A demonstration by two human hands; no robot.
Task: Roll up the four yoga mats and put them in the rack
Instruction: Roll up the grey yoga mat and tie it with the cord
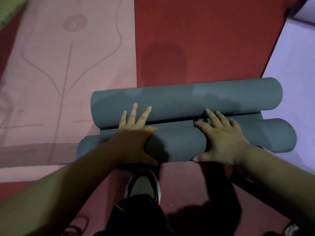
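Observation:
A grey yoga mat (185, 97) lies across the red floor, curled into two rolls, one far and one near, joined by a flat strip. My left hand (136, 133) wraps over the near roll, thumb underneath, fingers spread onto the far roll. My right hand (219, 142) presses on the near roll to the right, fingers reaching into the gap between the rolls. A pink mat (59, 74) with a line pattern lies flat at the left. A lilac mat (293, 65) lies flat at the right. No rack is in view.
Red carpet (204, 40) runs between the pink and lilac mats. My shoe (143, 184) and dark trouser leg stand just behind the grey rolls. A green patch (6, 9) shows at the top left corner.

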